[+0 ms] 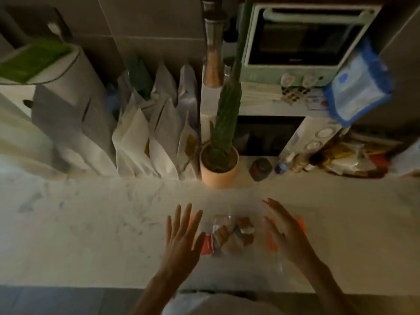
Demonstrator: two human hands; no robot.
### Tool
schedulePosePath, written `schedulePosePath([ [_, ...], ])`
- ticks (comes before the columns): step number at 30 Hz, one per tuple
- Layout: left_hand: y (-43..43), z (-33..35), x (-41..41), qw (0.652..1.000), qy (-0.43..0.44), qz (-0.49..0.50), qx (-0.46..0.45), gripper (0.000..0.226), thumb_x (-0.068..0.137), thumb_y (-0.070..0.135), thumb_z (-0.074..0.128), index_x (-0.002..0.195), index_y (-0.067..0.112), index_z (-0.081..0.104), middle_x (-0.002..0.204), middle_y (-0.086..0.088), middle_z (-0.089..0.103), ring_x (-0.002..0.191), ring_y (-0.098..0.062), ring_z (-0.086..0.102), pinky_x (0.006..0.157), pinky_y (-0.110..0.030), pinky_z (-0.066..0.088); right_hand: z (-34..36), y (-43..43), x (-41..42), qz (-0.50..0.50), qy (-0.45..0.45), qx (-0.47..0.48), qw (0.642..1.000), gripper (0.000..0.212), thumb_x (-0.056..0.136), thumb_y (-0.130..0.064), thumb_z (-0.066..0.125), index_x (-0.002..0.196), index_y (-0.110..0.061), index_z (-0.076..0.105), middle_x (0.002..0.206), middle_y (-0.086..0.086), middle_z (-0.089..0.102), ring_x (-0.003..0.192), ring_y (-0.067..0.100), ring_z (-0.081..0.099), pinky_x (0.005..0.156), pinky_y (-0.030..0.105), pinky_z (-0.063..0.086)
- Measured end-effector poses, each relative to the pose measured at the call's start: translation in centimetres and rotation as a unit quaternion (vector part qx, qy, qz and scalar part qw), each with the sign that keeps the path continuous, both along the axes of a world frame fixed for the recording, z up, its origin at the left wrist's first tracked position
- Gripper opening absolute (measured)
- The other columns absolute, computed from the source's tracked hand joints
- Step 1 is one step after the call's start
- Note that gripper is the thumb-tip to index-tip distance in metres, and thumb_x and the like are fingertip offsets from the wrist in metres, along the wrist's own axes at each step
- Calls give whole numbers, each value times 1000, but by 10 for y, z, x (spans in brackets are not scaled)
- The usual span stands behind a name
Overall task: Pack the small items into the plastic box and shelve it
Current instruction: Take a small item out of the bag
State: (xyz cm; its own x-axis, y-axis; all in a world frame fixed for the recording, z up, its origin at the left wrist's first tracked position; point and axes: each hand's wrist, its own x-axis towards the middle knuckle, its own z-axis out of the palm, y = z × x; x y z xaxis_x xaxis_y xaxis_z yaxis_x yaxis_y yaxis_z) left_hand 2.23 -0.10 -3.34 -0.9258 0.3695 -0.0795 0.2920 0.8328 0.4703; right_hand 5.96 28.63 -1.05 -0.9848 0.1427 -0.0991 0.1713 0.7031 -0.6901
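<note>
Landmark: the clear plastic box (234, 235) sits on the marble counter (91, 223), near its front edge; every place below is told from it.
Far left of the box: a row of white paper bags (145, 137) stands behind the counter, well apart from the box.
My left hand (181, 237): spread flat, fingers apart, grasping nothing; it is just beside the left wall of the box, and I cannot tell whether it touches.
In the box: small wrapped items (231, 233), brownish and silver with a red one at the left end, lie heaped together inside.
Behind the box: a cactus in a peach pot (219, 169) stands on the counter, with a dark jar to its right.
Orange clips (272, 244): blurred orange pieces show at both sides of the box, likely its latches or lid parts; I cannot tell whether a lid is on.
My right hand (286, 235): released too, fingers loosely fanned, over the right side of the box and holding nothing.
Done so far: the packing looks finished, as I see no loose items on the counter around the box.
Left to do: close the box if it is open, grip it from both sides, and shelve it; I see no clear shelf spot yet.
</note>
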Motion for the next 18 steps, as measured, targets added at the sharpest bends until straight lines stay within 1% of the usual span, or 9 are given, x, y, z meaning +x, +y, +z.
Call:
schedulePosePath([
  [2,0,-18,13,996,-57,22,63,66,102,32,43,150,38,-1,160,11,-16,149,-13,-16,123,-41,10,-18,-2,15,3,-60,-13,998,50,100,-33,46,147,-38,32,151,-23,29,143,0,25,113,8,10],
  [4,3,-26,15,992,-62,30,108,74,101,13,45,150,35,-6,159,12,-20,151,-14,-6,119,-17,15,-29,-3,21,7,-85,-52,995,58,99,-13,46,150,-33,26,155,-16,29,143,3,26,99,-8,10],
  [6,8,-27,16,989,-79,26,123,85,96,-7,43,149,30,-10,158,8,-25,151,-18,-4,107,2,14,-31,-8,22,-12,-89,-64,994,59,99,-13,43,150,-36,24,153,-17,30,138,-7,26,94,-11,11],
  [8,11,-28,16,986,-88,30,135,88,93,-14,39,148,31,-12,157,8,-27,151,-18,-6,108,2,7,-32,-14,20,-24,-62,-61,996,56,99,-18,39,150,-37,24,149,-21,29,129,-26,20,93,-12,11],
  [9,12,-27,15,984,-95,38,144,88,94,-14,37,147,34,-13,157,10,-26,151,-15,-7,106,3,1,-33,-16,18,-30,-45,-53,997,54,100,-18,39,150,-34,25,149,-20,30,128,-29,18,95,-11,12],
  [11,13,-27,11,979,-100,55,166,87,96,-10,36,144,40,-16,158,12,-24,149,-10,-8,101,7,-2,-34,-18,12,-55,-13,-55,997,52,102,-14,41,151,-24,29,154,-10,33,136,-14,26,104,-3,19],
  [13,12,-25,9,976,-103,61,180,87,96,-7,38,144,39,-18,157,11,-23,145,-4,-5,101,9,8,-36,-18,8,-61,-5,-56,997,51,101,-12,43,150,-18,31,155,-1,35,142,5,32,112,13,27],
  [16,12,-27,6,974,-101,68,189,79,98,-2,37,149,34,-10,159,14,-19,137,7,3,91,9,26,-38,-19,7,-45,10,6,999,50,100,-12,45,149,-14,35,156,4,34,144,15,32,116,36,34],
  [18,12,-26,4,973,-111,81,188,72,101,4,35,152,33,-5,160,15,-13,139,4,3,92,13,13,-35,-24,2,-17,66,91,994,47,98,-10,48,144,-13,43,155,5,37,145,20,30,117,40,31],
])
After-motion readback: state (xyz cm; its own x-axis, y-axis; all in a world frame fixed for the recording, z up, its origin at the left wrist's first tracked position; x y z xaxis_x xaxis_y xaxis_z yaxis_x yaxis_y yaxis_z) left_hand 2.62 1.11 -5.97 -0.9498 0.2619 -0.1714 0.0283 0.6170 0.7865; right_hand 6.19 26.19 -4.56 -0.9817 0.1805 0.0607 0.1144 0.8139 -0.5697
